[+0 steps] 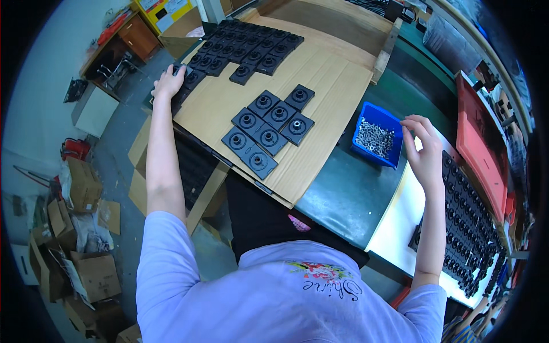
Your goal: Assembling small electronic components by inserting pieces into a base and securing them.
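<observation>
My left hand (168, 84) reaches to the left edge of a cardboard-covered board (329, 74), its thumb and fingers closed around a black square plate (175, 70) at the end of a row. Several similar plates with round raised hubs fill the board's far left. Nearer the middle lies a separate cluster of black plates (269, 137); one of them (297, 126) shows a bright metal ring in its hub. My right hand (423, 146) hovers at the right rim of a blue bin (372, 157) of small metal nuts or washers (374, 139), thumb and forefinger pinched together. Whatever lies between them is too small to make out.
The bin stands on a green tabletop (337, 200). To the right, more black plates (466, 223) lie in rows on a white surface, beside a red tray (483, 154). A wooden frame (386, 51) borders the board's far side. Cardboard boxes (94, 274) crowd the floor at left.
</observation>
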### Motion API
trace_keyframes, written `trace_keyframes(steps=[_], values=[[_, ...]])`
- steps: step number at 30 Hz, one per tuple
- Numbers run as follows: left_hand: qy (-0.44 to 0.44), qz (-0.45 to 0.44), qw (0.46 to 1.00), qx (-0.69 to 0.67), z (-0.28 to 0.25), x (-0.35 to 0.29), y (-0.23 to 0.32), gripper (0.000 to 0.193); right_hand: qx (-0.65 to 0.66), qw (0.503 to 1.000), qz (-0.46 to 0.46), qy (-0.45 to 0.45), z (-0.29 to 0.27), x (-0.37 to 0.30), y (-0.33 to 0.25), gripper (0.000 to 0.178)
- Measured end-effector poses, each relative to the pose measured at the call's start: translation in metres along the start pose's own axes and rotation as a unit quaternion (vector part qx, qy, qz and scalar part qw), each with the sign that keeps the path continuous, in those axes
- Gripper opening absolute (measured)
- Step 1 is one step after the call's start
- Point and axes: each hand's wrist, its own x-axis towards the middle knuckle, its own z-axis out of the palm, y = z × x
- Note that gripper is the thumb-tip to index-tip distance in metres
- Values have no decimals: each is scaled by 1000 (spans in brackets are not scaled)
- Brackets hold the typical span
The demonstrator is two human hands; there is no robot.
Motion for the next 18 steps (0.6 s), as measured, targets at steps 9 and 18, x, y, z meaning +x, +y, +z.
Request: trace_keyframes(steps=[9,18], values=[[-115,71,990,-44,13,38,-17,79,9,1000,7,-29,-11,-1,-1,10],[-61,115,991,12,24,35,6,60,-3,997,43,-58,-18,-8,1,12]])
